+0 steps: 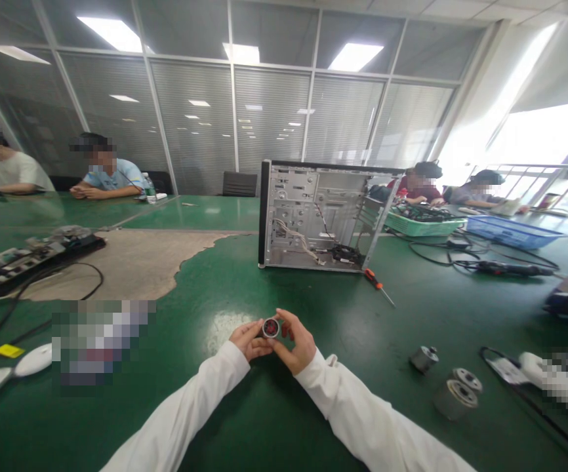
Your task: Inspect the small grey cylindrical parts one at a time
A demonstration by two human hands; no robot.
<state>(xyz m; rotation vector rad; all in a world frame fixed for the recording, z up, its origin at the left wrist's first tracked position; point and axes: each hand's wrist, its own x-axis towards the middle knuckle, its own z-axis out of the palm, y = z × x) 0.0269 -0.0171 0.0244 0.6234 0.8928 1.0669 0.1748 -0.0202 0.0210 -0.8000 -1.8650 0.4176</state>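
Observation:
Above the front of the table I hold a small round metal part (271, 328) with a bright rim and a dark and red inside; its exact kind is hard to make out. The fingers of my left hand (248, 340) grip it from the left. My right hand (294, 341) curls around its right side, thumb below and index finger above. Several grey metal cylinders like small motors stand to the right: a small one with a shaft (424, 359) and a larger one (455, 399) in front of another (467, 379).
An open computer case (323, 216) stands upright ahead, with a red-handled screwdriver (378, 286) beside it. Green (424, 226) and blue baskets (513, 231) and cables are at the back right. A circuit assembly (28, 259) lies left. Several people sit around the table (215, 288).

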